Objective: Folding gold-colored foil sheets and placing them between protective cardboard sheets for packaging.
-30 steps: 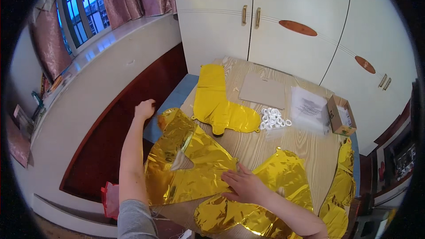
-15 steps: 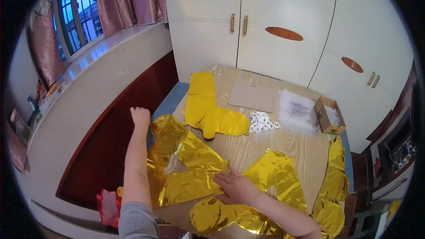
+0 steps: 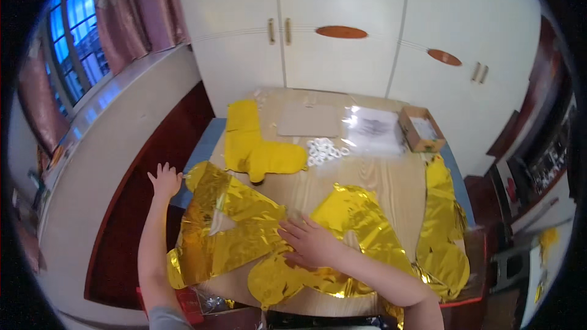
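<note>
A flat gold foil balloon [image 3: 244, 232], letter-shaped with a small triangular opening, lies on the table in front of me. Past its far left corner, my left hand [image 3: 164, 180] is held out with its fingers spread and nothing in it. My right hand [image 3: 312, 243] rests palm down, fingers stretched, where this balloon's right edge meets a second gold foil balloon [image 3: 361, 226]. Farther off lies an L-like gold foil balloon [image 3: 244, 146] with a dark spot at its near edge. Another crinkled gold foil balloon [image 3: 441, 232] lies along the right side.
Several white rings [image 3: 324, 151] are heaped mid-table. Behind them lie a flat beige board [image 3: 309, 120] and clear plastic bags [image 3: 373, 131], with an open cardboard box [image 3: 422, 129] at the right. White cabinets [image 3: 342, 67] stand behind the table [image 3: 391, 177].
My left hand has gone from closed to spread fingers beside the balloon's far corner. My right hand stays flat on the foil. The whole view has shifted.
</note>
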`<action>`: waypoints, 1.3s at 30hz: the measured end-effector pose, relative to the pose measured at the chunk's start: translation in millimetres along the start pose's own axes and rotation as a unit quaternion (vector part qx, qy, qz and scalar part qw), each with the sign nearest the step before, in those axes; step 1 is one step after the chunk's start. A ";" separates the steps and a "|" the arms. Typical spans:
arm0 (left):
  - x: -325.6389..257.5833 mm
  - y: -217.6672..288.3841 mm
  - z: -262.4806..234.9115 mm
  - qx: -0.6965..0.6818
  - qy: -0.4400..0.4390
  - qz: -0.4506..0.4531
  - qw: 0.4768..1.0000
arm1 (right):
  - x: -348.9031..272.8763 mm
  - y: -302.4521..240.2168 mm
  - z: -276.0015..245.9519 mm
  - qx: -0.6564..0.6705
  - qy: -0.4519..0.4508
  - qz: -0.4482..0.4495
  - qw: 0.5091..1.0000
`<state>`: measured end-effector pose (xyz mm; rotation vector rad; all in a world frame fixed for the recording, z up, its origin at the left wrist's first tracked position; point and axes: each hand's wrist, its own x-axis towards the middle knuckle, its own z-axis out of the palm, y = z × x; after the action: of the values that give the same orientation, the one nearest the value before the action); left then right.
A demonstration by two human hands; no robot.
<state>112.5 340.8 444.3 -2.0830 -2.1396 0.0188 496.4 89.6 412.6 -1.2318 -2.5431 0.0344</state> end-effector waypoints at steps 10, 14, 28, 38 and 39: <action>-197.7 169.9 -66.9 -0.133 -0.044 0.536 0.833 | -199.0 -4.6 -80.1 0.027 -0.003 0.255 0.967; -242.5 208.2 -26.3 -0.139 -0.059 0.653 0.743 | -261.1 22.2 -105.9 0.042 0.023 0.374 0.926; -291.8 277.1 -13.9 -0.058 -0.060 0.646 0.759 | -338.4 56.9 -65.9 -0.063 0.062 0.423 0.902; -293.9 308.3 -40.4 -0.221 -0.015 0.651 0.726 | -329.1 59.3 -57.9 -0.065 0.207 0.478 0.851; -294.6 320.2 -47.0 -0.231 0.000 0.668 0.708 | -328.9 59.8 -58.1 -0.048 0.215 0.491 0.843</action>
<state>442.1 53.5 423.2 -3.3389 -0.1440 -0.3682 749.5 -132.3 370.0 -2.1517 -1.3415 -0.1260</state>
